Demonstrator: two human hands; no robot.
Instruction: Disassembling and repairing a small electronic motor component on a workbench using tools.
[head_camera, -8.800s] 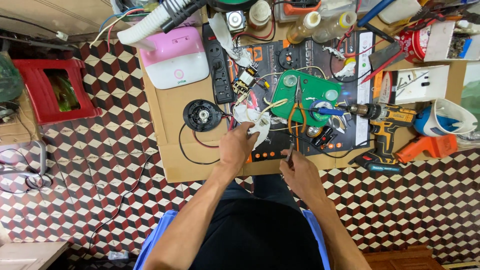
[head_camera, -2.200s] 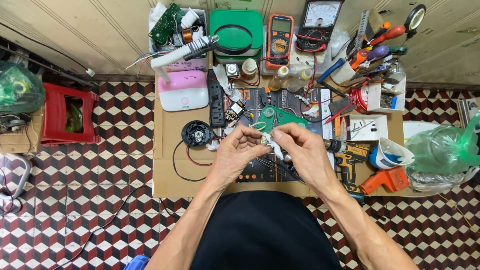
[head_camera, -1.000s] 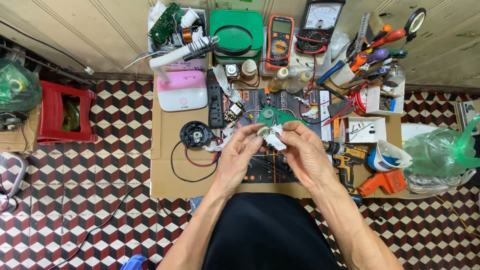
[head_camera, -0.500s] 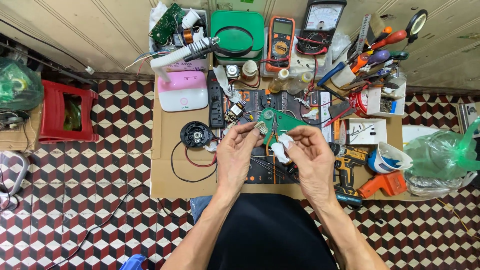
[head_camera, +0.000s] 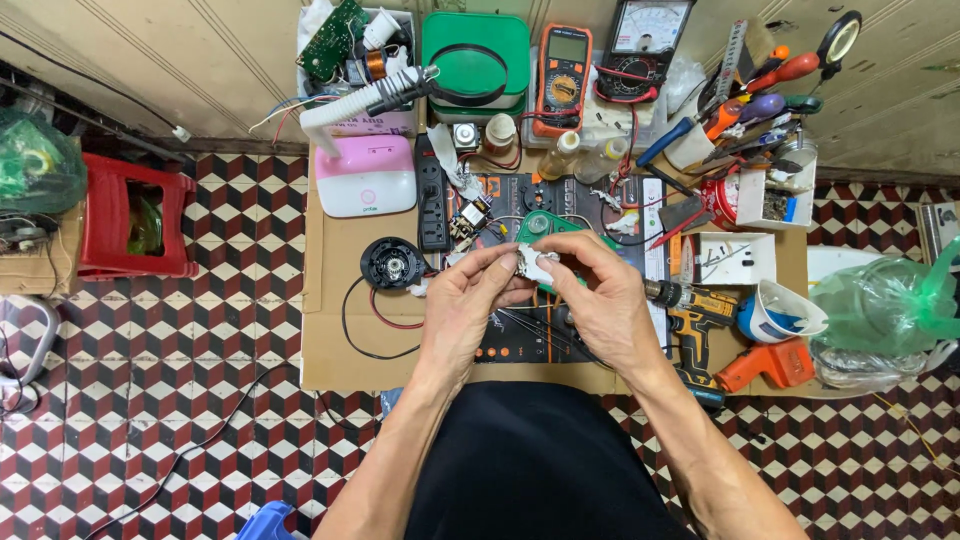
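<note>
Hands had closed together since half a second earlier: left hand (head_camera: 462, 300) and right hand (head_camera: 600, 300) both pinched the small white part (head_camera: 530, 265) in narrow fingers, above the desk (head_camera: 330, 340), beside the black speaker (head_camera: 392, 263).

A small white plastic part (head_camera: 533, 264) is being pinched between the fingertips of both hands, hovering above the green circuit board (head_camera: 560, 235) on the dark work mat. Its shape is mostly hidden by the fingers.
</note>
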